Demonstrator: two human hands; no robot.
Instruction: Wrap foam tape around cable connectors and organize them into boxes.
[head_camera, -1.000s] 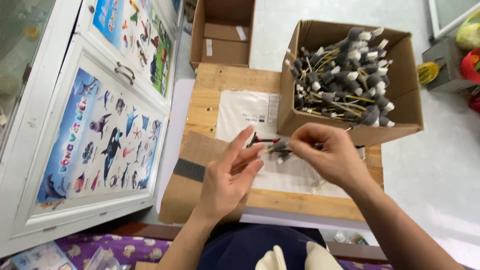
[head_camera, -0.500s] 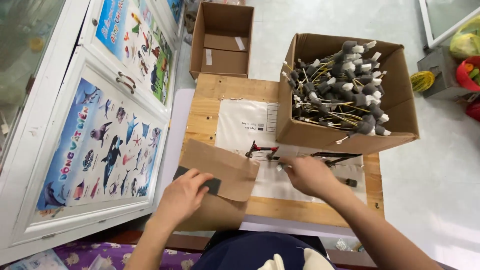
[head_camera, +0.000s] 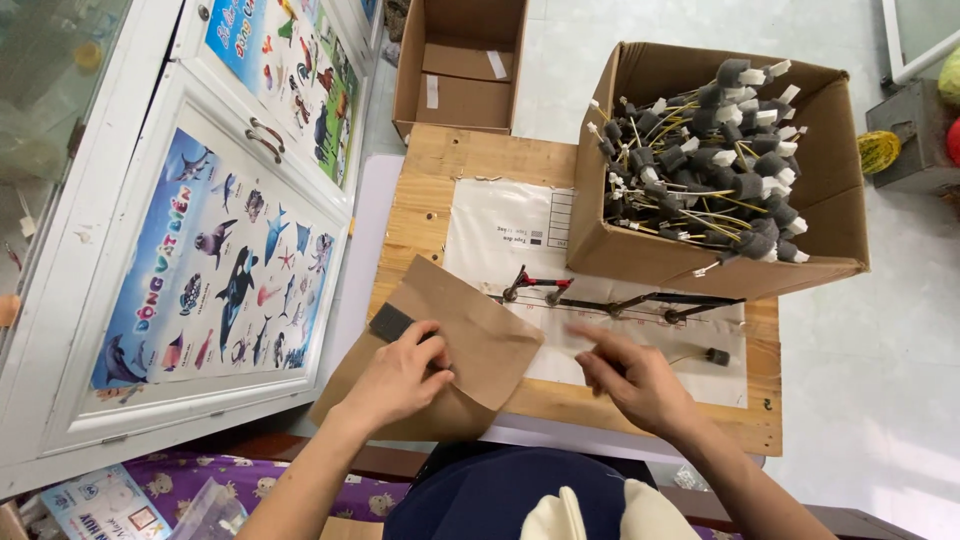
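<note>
Head view, looking down on a small wooden table (head_camera: 470, 165) in the middle of the frame. Left hand (head_camera: 400, 375), lower centre-left, lies palm down on a brown cardboard flap (head_camera: 480, 340) that hangs over the table's near-left corner; fingers are spread and pressing flat, gripping nothing, fingertips next to a dark strip of tape (head_camera: 390, 322) on the flap. Right hand (head_camera: 635, 380), lower centre-right, is partly blurred; fingers loosely extended above a white paper sheet (head_camera: 500, 235) spread over the table, nothing seen between them. Just beyond the right hand, a black metal linkage tool (head_camera: 610, 298) with red parts at its left end lies across the sheet, running left to right. A single small dark foam-tipped stick (head_camera: 712, 356) lies on the sheet just right of the right hand, apart from it. Upper right: an open cardboard box (head_camera: 835, 200) sits on the table's far-right part, packed with foam-tipped sticks (head_camera: 705, 165), grey heads and white ends pointing up and right. Top centre, on the floor past the table: an empty cardboard box (head_camera: 460, 65). Left side of frame: white cabinet doors (head_camera: 110, 175) with colourful animal posters (head_camera: 215, 275).
</note>
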